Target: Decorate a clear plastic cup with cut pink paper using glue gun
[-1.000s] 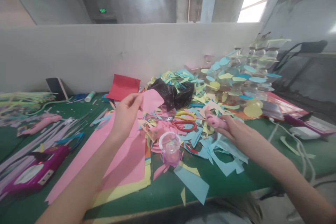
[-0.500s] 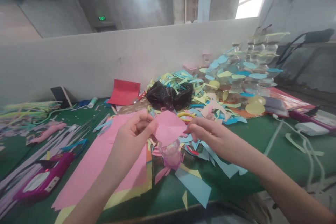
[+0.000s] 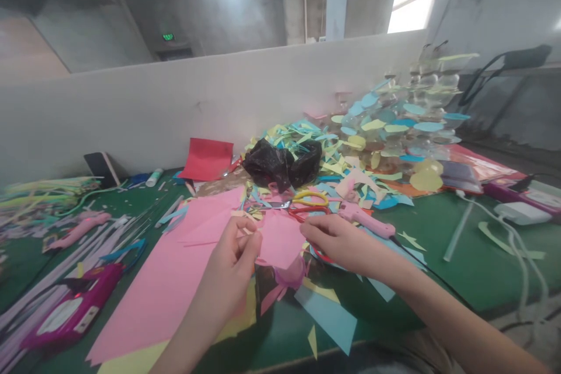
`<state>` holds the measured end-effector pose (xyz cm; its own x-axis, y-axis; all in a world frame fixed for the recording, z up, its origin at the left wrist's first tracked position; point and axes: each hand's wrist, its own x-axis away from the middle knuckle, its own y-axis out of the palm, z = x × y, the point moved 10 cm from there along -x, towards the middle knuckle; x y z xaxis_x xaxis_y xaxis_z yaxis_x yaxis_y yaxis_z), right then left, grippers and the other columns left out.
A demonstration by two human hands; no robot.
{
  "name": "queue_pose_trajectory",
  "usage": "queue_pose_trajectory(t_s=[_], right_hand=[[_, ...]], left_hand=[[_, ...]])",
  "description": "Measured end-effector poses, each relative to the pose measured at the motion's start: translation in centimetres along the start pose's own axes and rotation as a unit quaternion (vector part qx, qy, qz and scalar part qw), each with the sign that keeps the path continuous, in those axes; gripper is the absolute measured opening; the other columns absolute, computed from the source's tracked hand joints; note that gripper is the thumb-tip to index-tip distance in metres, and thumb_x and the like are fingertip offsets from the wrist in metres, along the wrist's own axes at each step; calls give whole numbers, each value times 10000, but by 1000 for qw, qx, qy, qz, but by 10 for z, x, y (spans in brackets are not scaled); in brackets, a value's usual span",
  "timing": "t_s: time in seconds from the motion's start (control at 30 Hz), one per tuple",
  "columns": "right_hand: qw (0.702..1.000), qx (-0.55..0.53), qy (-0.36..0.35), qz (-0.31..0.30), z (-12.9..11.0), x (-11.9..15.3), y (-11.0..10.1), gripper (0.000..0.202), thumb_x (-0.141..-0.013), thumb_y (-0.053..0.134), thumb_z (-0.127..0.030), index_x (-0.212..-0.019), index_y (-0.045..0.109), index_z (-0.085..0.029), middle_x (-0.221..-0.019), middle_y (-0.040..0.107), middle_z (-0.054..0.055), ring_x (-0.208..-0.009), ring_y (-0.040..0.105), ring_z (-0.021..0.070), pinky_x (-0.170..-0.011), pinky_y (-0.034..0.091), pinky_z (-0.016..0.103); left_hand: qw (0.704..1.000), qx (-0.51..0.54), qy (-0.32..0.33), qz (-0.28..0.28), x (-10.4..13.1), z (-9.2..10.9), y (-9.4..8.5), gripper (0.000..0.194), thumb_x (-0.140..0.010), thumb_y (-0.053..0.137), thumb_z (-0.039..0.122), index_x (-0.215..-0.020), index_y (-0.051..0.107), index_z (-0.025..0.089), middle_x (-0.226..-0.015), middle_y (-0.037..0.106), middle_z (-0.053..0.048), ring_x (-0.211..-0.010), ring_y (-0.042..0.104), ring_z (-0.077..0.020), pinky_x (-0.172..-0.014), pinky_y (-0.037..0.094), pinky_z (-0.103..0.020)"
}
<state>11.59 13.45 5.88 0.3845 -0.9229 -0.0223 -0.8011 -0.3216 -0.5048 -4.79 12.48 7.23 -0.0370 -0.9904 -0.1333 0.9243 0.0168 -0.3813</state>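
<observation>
Paper: cut pink paper piece [image 3: 280, 238], above a translucent purple plastic cup [image 3: 291, 273].
Left hand [image 3: 236, 254]: fingertips pinched closed on its left edge.
Right hand [image 3: 335, 238]: fingertips nearly together, gripping its right edge.
Sign: small green lit sign [image 3: 168, 37], lettering illegible.
Device: magenta plastic device [image 3: 74, 307], white label unreadable.

Head view looks forward and down over the table [image 3: 464, 280], close
</observation>
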Motion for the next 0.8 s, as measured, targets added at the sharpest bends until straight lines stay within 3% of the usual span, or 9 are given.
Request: queue_pose_trajectory(t_s=[0.3, 0.7, 0.8], right_hand=[[999, 18, 37, -15, 13, 2, 6, 342, -945, 394, -343, -644, 306, -207, -604, 330, -59, -577, 313, 113, -521, 218, 274], [999, 9, 40, -18, 9, 10, 0, 363, -975, 384, -375, -660, 321, -205, -624, 330, -64, -599, 325, 111, -548, 237, 279], [999, 12, 44, -15, 12, 10, -1, 365, -977, 385, -372, -659, 325, -203, -630, 335, -64, -603, 325, 112, -555, 242, 284]], left_hand=[[999, 29, -30, -35, 2, -27, 11, 246, -839, 509, 456, -897, 418, 235, -530, 339, 114, -498, 313, -102, -498, 235, -214], [997, 62, -20, -43, 6, -21, 17, 233, -876, 502, 456, -892, 415, 240, -532, 327, 118, -487, 302, -93, -495, 218, -203], [997, 60, -20, -49, 6, -22, 20, 239, -887, 494, 461, -881, 406, 239, -549, 380, 105, -504, 327, -96, -505, 232, -206]])
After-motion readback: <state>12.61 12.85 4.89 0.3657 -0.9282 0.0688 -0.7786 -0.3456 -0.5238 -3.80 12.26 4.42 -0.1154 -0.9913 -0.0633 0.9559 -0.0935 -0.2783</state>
